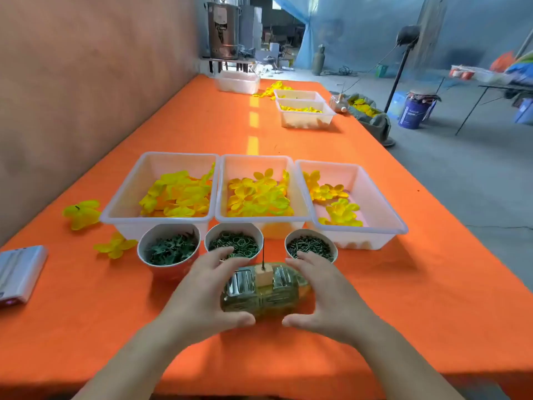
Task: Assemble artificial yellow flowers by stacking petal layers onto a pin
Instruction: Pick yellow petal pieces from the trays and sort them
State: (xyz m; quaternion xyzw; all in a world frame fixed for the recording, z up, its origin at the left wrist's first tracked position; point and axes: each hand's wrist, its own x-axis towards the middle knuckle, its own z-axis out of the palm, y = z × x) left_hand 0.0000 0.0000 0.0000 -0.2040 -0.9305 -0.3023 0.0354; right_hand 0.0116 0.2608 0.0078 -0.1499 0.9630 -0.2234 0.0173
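Note:
A clear plastic bottle (265, 298) lies on its side on the orange table, right in front of me. A small wooden block (264, 276) sits on top of it with a thin dark pin (263, 254) standing upright, bare. My left hand (202, 293) cups the bottle's left end, fingers spread and fairly straight. My right hand (326, 295) mirrors it at the right end. Whether they press the bottle I cannot tell. Behind stand three white trays of yellow petal layers: left (115, 217), middle (222, 192), right (377, 197).
Three bowls stand between trays and bottle: green leaves (144, 241), green rings (233, 226), dark studs (311, 231). Two loose yellow flowers (82, 213) (115, 245) and a white device (20, 272) lie at the left. More trays (305, 119) sit far back. The table edge runs along the right.

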